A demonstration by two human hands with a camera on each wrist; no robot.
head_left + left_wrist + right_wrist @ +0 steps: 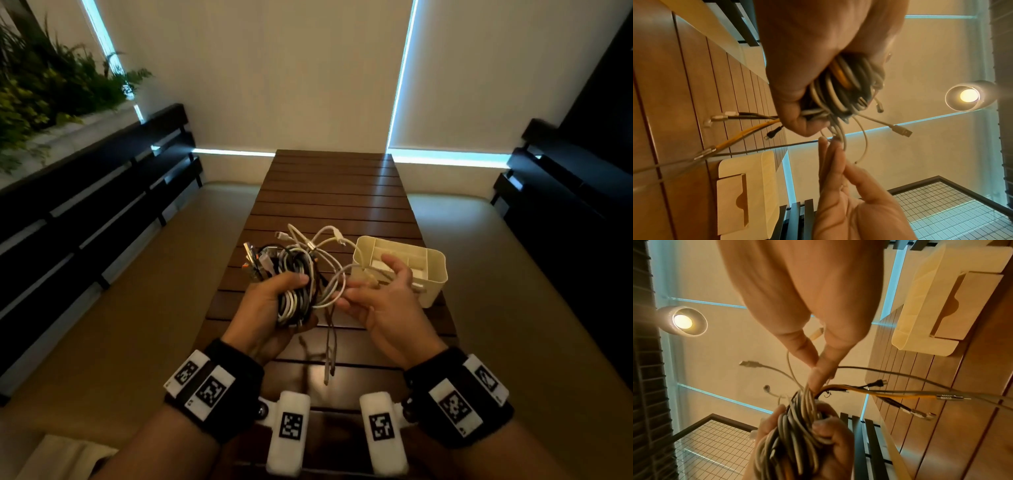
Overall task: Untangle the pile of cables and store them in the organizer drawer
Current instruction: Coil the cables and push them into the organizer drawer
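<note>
My left hand grips a tangled bundle of white, grey and black cables above the slatted wooden table. Plug ends fan out of the top of the bundle, and a few cable ends dangle toward the table. My right hand, fingers nearly straight, pinches a white cable that loops out of the bundle's right side. The left wrist view shows this white cable running between the right fingertips. The cream organizer, with dividers inside, stands on the table just behind the right hand.
Dark slatted benches run along both sides of the table, and a planter sits at the far left. Drawn blinds cover the far windows. A ceiling lamp and a wire-mesh panel show in the wrist views.
</note>
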